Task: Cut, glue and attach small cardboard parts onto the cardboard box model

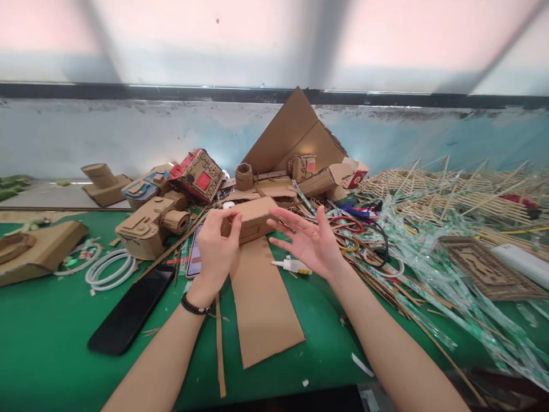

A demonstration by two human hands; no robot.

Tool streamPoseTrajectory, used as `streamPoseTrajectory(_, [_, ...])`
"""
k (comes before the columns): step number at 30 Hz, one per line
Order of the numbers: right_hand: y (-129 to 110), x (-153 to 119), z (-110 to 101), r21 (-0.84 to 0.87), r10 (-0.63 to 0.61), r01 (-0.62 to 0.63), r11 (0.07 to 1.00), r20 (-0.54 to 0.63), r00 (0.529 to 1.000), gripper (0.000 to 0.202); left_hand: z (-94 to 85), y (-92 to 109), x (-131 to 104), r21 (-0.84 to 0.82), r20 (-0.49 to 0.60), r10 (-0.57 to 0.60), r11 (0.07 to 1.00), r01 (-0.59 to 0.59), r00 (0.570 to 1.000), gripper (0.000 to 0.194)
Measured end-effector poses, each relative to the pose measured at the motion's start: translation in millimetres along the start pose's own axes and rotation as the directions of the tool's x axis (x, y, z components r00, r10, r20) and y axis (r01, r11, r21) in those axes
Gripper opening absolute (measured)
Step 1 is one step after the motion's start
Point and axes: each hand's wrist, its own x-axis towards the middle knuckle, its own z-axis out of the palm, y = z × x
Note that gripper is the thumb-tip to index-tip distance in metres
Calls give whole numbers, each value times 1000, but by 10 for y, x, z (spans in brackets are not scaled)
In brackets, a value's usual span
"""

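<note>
A small closed cardboard box (259, 214) sits in the middle, at the far end of a flat cardboard strip (266, 309). My left hand (217, 246) is at the box's left end, thumb and forefinger pinched together; whatever lies between them, if anything, is too small or hidden to name. A dark braided bracelet circles that wrist. By the box's right end my right hand (311, 240) is open, its fingers spread and palm turned inward, holding nothing. Just below those fingers a white glue bottle (294, 265) lies on its side, nozzle pointing left.
On the green table (51, 343) lie a black phone (131, 312) and a lit phone (194, 252), partly hidden. Cardboard camera models (143, 229) stand at left. Plastic wrappers (454, 286) and thin sticks (463, 189) heap at right; a large cardboard sheet (291, 131) leans behind.
</note>
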Motion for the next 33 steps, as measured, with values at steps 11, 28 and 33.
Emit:
streamPoseTrajectory(11, [126,25,5,-98,62,-51,994,112,992,76,128,325,-137,-442,452,-416,664,603,789,28])
streamPoseTrajectory(28, [226,25,-77,-393,59,-11,919,110,992,67,106,304,-118,-368,481,-468,660,655,741,28])
streamPoseTrajectory(33, [222,31,-39,-307,83,-41,951,125,989,74,94,287,-116,-363,478,-442,688,628,760,26])
